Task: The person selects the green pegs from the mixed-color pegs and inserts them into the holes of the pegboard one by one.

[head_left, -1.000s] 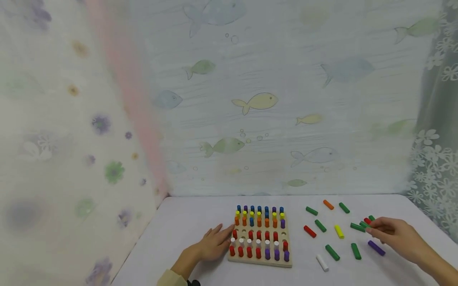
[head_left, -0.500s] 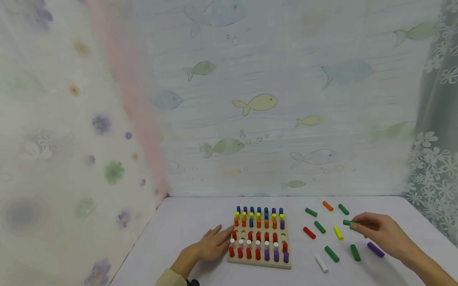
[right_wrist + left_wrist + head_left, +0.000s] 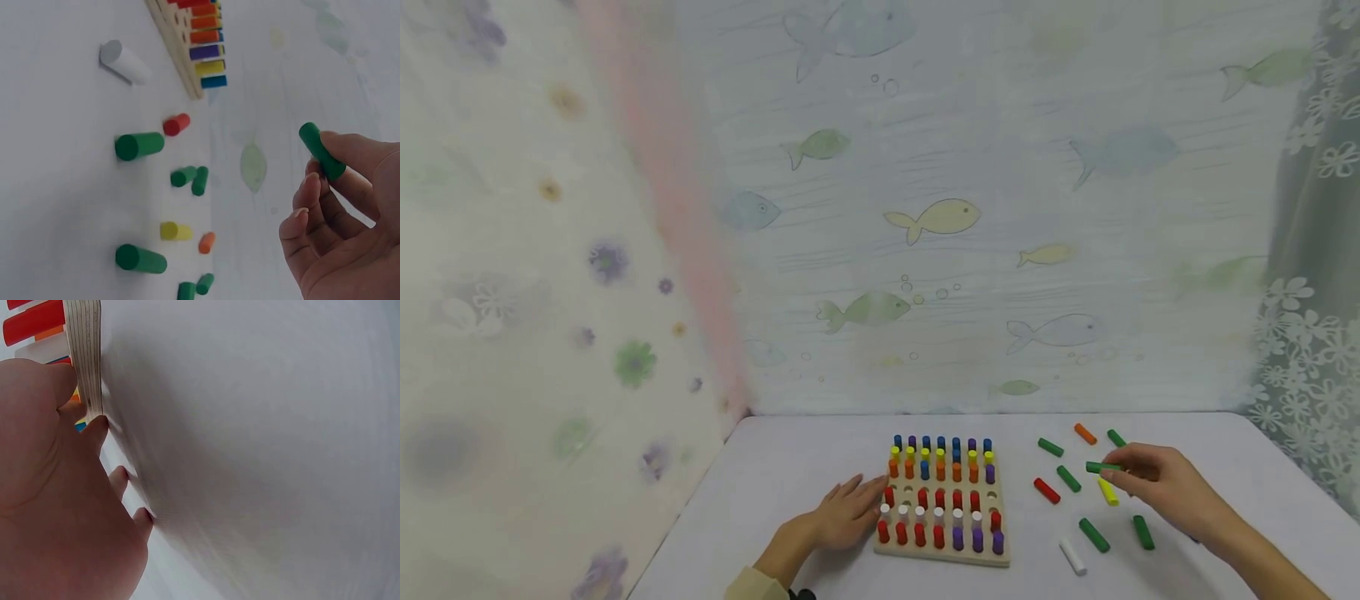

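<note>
A wooden peg board [image 3: 942, 558] stands on the white table, with rows of coloured pegs upright in its holes. Several holes in the row with red pegs are bare. My left hand [image 3: 844, 517] lies at the board's left side, fingers spread and fairly straight, the index finger and thumb at its edge. In the left wrist view, the board's layered side [image 3: 86, 356] meets the thumb side of that hand. Over on the right, my right hand [image 3: 1161, 487] pinches a green peg [image 3: 322, 151] between thumb and fingers, raised above the table.
Loose pegs lie right of the board: several green ones [image 3: 1093, 535], a red one [image 3: 1047, 490], a white one [image 3: 1072, 557], an orange one [image 3: 1085, 433] and a yellow one [image 3: 1108, 492]. A purple peg is mostly behind the right forearm. A fish-patterned curtain [image 3: 850, 367] hangs behind.
My right hand has moved left from the far-right pegs, lifting a green peg and carrying it toward the board. The left hand stays at the board's side.
</note>
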### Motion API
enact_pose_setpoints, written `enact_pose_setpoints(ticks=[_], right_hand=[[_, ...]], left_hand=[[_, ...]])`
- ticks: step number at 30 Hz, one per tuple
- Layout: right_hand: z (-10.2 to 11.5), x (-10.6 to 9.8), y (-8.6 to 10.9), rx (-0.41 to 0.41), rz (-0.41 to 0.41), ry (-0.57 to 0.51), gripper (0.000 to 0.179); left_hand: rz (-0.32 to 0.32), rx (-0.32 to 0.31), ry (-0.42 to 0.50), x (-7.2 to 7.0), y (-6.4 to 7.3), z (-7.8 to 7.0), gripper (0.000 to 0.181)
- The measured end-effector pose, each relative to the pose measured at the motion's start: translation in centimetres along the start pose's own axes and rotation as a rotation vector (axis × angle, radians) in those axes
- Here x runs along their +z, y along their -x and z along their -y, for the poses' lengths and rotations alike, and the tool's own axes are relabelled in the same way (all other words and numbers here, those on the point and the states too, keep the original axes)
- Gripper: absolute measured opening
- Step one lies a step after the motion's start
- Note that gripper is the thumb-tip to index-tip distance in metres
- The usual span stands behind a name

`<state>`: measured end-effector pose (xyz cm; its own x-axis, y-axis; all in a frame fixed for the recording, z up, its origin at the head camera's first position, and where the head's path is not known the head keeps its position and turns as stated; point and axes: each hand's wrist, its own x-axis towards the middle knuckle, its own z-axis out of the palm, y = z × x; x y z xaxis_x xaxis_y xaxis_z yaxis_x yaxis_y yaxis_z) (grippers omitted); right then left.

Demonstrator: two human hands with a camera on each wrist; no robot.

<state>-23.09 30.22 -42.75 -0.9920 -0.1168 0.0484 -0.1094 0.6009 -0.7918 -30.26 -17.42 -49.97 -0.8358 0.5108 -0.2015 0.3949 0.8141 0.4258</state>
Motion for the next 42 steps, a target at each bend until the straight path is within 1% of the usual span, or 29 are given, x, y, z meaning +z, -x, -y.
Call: enact_pose_setpoints(ticks=[6,12,19,24,27,31,35,39,42], right_hand=[[0.6,1.2,-0.4,-0.053,-0.001,-0.008,0.029],[1.3,2.4,-1.1,-0.129,0.009,-0.063,0.028],[2.8,3.7,-1.8,-0.145,0.003,-0.089,0.026],[3.4,4.7,-2.1,-0.188,0.017,-0.115,0.022],[3.6,5.4,-2.4,-0.181,0.022,-0.131,0.022],[4.1,6.3,-2.8,-0.146,0.035,-0.151,0.026],[4.6,7.0,-2.9,-0.129,0.049,-0.160,0.027],[4.8,7.7,-3.2,-0.139,0.065,-0.162,0.025],[4.9,8.2,-3.6,-0.171,0.066,-0.157,0.023]], left_hand=[[-0.004,0.004,-0.003,0.4,-0.3,0.3,0.060],[0.001,-0.013,-0.010,0.4,-0.6,0.6,0.060],[0.027,-0.020,-0.033,-0.5,0.0,-0.4,0.059],[0.043,-0.022,-0.032,-0.8,0.2,-0.7,0.060],[0.043,-0.028,-0.035,-0.6,0.1,-0.5,0.060],[0.041,-0.027,-0.025,-0.5,-0.1,-0.2,0.060],[0.058,-0.033,-0.003,-0.6,-0.1,-0.3,0.061],[0.053,-0.037,-0.011,-0.5,-0.1,-0.4,0.059],[0.043,-0.037,-0.034,-0.6,0.0,-0.5,0.059]])
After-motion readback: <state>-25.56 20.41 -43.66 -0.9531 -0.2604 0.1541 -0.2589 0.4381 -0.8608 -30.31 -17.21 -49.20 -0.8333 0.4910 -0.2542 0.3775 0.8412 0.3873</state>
